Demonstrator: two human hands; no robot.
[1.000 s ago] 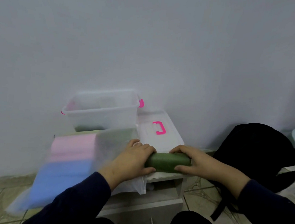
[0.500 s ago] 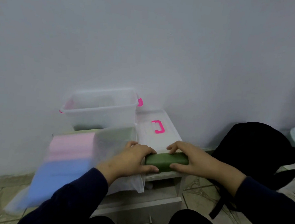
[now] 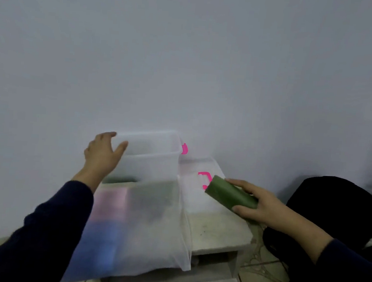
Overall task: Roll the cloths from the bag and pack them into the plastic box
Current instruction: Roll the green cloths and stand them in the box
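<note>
My right hand (image 3: pixel 262 208) grips a rolled green cloth (image 3: pixel 229 194), lifted above the small white table (image 3: pixel 220 232) and pointing up-left toward the box. The clear plastic box (image 3: pixel 154 160) with pink latches stands at the back against the wall; something green shows dimly at its bottom. My left hand (image 3: pixel 102 154) reaches to the box's left end with fingers spread, its thumb at the near rim. A translucent bag (image 3: pixel 134 225) holding pink, blue and dark cloths lies in front of the box and hangs over the table's front edge.
The box's clear lid (image 3: pixel 201 186) with a pink handle lies flat to the right of the box. A black backpack (image 3: pixel 335 210) sits on the tiled floor at the right. An open drawer (image 3: pixel 191 281) juts out under the table top.
My right hand has lifted the rolled green cloth off the table's front edge. My left hand has let go of the roll and moved up to the box's left end.
</note>
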